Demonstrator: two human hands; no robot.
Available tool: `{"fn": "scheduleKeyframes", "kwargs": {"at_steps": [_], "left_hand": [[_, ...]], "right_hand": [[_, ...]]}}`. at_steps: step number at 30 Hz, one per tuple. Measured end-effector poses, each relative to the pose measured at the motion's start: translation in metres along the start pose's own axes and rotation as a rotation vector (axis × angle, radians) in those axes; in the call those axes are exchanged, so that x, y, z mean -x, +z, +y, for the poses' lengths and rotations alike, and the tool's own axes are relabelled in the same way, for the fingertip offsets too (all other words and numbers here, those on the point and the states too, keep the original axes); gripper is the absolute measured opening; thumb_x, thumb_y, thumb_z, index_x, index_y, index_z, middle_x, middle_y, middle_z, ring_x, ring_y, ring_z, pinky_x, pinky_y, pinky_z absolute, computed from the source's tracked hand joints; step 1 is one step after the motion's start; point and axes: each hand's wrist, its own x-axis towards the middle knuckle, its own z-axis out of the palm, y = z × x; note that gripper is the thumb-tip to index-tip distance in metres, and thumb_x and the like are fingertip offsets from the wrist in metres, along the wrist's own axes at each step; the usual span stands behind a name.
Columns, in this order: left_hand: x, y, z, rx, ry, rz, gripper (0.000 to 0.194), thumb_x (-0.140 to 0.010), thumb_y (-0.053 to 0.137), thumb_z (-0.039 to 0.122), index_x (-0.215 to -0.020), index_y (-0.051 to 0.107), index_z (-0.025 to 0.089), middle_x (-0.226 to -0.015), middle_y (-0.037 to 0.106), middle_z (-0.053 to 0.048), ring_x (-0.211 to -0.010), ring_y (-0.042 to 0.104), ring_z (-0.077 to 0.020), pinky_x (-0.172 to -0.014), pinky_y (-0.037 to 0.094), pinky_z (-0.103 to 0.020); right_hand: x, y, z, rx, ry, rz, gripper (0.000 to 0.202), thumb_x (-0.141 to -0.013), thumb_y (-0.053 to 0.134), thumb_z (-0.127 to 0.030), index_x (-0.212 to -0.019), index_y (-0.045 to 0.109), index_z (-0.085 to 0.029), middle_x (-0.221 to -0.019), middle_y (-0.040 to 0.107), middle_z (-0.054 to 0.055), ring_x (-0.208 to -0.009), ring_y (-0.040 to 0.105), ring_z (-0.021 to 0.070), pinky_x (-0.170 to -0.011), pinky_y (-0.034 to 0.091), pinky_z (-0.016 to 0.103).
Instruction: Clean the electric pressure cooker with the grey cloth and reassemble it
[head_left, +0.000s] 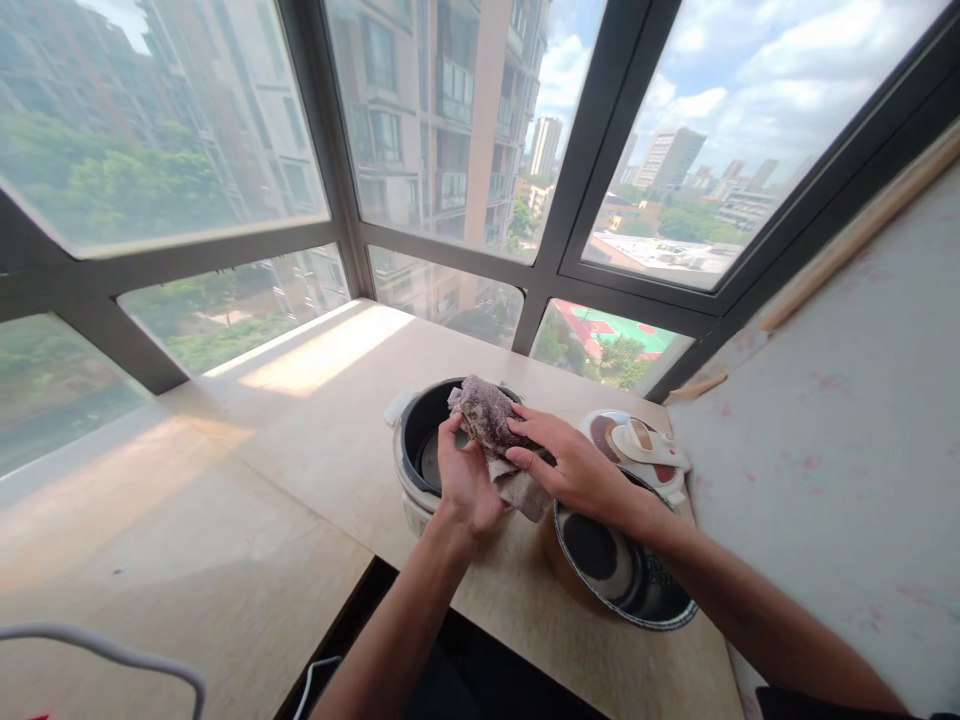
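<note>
A greyish-brown cloth point(491, 415) is bunched between my two hands, its lighter end hanging down. My left hand point(466, 475) grips it from below, thumb up along its side. From the right, my right hand point(559, 455) lies on the cloth with its fingers pressed against it. Just behind and to the left of my hands stands a white cooker point(411, 508) with a dark inner pot point(420, 440), partly hidden by the cloth and my left hand. A dark round pot point(600, 570) with a shiny rim sits below my right forearm, which covers part of it.
A white and brown cooker lid point(641, 440) lies behind the dark pot, near the papered wall point(840, 480). Windows with dark frames point(442, 255) border the pale counter point(300, 430). A white cable point(112, 650) curves at the lower left, and a dark gap point(360, 600) shows along the counter's front.
</note>
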Motion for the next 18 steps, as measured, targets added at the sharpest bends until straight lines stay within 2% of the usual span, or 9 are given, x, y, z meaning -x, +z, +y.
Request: {"fn": "scheduleKeyframes", "kwargs": {"at_steps": [2, 4, 5, 7, 9, 10, 14, 16, 18], "left_hand": [[0.001, 0.000, 0.000, -0.012, -0.018, -0.050, 0.065, -0.086, 0.050, 0.069, -0.111, 0.071, 0.013, -0.103, 0.074, -0.015, -0.104, 0.069, -0.0353, -0.094, 0.054, -0.047], [0.002, -0.002, 0.000, -0.041, -0.028, -0.093, 0.078, -0.084, 0.048, 0.079, -0.120, 0.070, 0.013, -0.108, 0.074, -0.016, -0.110, 0.068, -0.0372, -0.097, 0.052, -0.050], [0.002, -0.005, 0.000, -0.059, -0.032, -0.110, 0.083, -0.083, 0.047, 0.082, -0.123, 0.069, 0.013, -0.111, 0.074, -0.017, -0.112, 0.067, -0.0378, -0.099, 0.051, -0.051], [0.001, -0.012, 0.003, -0.096, -0.045, -0.142, 0.087, -0.082, 0.049, 0.084, -0.130, 0.066, 0.015, -0.116, 0.073, -0.017, -0.117, 0.065, -0.0381, -0.103, 0.049, -0.052], [0.001, -0.020, 0.008, -0.126, -0.073, -0.176, 0.088, -0.081, 0.051, 0.084, -0.136, 0.063, 0.015, -0.121, 0.072, -0.018, -0.120, 0.064, -0.0379, -0.106, 0.047, -0.052], [0.000, -0.024, 0.011, -0.134, -0.092, -0.188, 0.088, -0.082, 0.051, 0.083, -0.137, 0.062, 0.016, -0.122, 0.072, -0.018, -0.122, 0.063, -0.0377, -0.107, 0.046, -0.051], [0.001, -0.029, 0.016, -0.113, -0.154, -0.182, 0.086, -0.085, 0.047, 0.082, -0.137, 0.061, 0.014, -0.124, 0.071, -0.019, -0.122, 0.063, -0.0376, -0.106, 0.046, -0.050], [0.002, -0.027, 0.017, -0.080, -0.144, -0.157, 0.084, -0.088, 0.043, 0.080, -0.136, 0.061, 0.013, -0.125, 0.069, -0.020, -0.121, 0.063, -0.0376, -0.105, 0.047, -0.052], [0.002, -0.026, 0.017, -0.040, -0.094, -0.114, 0.079, -0.091, 0.042, 0.076, -0.135, 0.060, 0.013, -0.126, 0.068, -0.021, -0.119, 0.064, -0.0373, -0.103, 0.048, -0.054]], "right_hand": [[-0.005, -0.006, 0.004, -0.120, 0.083, 0.014, 0.022, -0.097, 0.056, -0.036, -0.101, 0.072, -0.020, -0.115, 0.072, 0.012, -0.117, 0.065, 0.0283, -0.101, 0.050, 0.046], [-0.012, -0.009, 0.010, -0.207, 0.186, 0.006, 0.019, -0.089, 0.066, -0.038, -0.093, 0.069, -0.020, -0.100, 0.072, 0.008, -0.099, 0.068, 0.0244, -0.088, 0.056, 0.040], [-0.016, -0.009, 0.014, -0.234, 0.231, -0.004, 0.025, -0.083, 0.072, -0.040, -0.097, 0.068, -0.019, -0.098, 0.070, 0.007, -0.092, 0.068, 0.0227, -0.082, 0.056, 0.038], [-0.021, -0.007, 0.020, -0.248, 0.297, -0.022, 0.055, -0.072, 0.082, -0.043, -0.117, 0.064, -0.017, -0.102, 0.068, 0.007, -0.086, 0.066, 0.0207, -0.078, 0.056, 0.036], [-0.025, -0.004, 0.023, -0.212, 0.309, -0.022, 0.078, -0.066, 0.086, -0.046, -0.132, 0.058, -0.016, -0.113, 0.066, 0.010, -0.093, 0.065, 0.0231, -0.083, 0.056, 0.040], [-0.027, -0.002, 0.024, -0.198, 0.296, -0.039, 0.080, -0.065, 0.086, -0.047, -0.133, 0.058, -0.015, -0.118, 0.065, 0.012, -0.098, 0.064, 0.0252, -0.088, 0.054, 0.041], [-0.031, 0.003, 0.020, -0.235, 0.257, -0.191, 0.057, -0.073, 0.080, -0.042, -0.122, 0.064, -0.015, -0.118, 0.069, 0.010, -0.107, 0.064, 0.0278, -0.094, 0.051, 0.041], [-0.030, 0.009, 0.017, -0.152, 0.278, -0.140, 0.047, -0.077, 0.076, -0.034, -0.118, 0.063, -0.015, -0.111, 0.070, 0.008, -0.102, 0.065, 0.0267, -0.092, 0.051, 0.040], [-0.028, 0.018, 0.014, 0.019, 0.267, -0.002, 0.044, -0.077, 0.074, -0.027, -0.117, 0.061, -0.014, -0.111, 0.068, 0.011, -0.103, 0.064, 0.0282, -0.092, 0.051, 0.042]]}}
